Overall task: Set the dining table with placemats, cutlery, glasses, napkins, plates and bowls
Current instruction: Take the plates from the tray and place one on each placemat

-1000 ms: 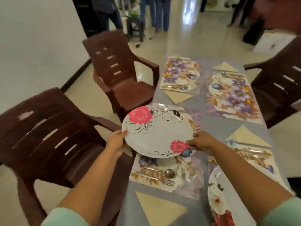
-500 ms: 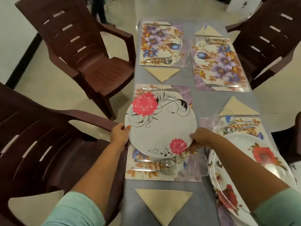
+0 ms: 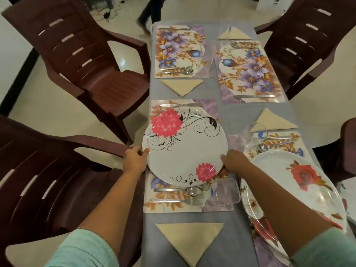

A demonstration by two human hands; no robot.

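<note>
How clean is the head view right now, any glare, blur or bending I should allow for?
Head view: the plate, held by the left hand and right hand, is sharp and evenly lit; wide-angle bending curves the chairs and table edges; glare on the floor; the clear glass is hard to make out; the legs at the top are motion-blurred.

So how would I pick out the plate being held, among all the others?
On the long grey table, look at the near-left placemat. The plate sits above it between the left hand and right hand; only it has pink flowers with black swirls.
</note>
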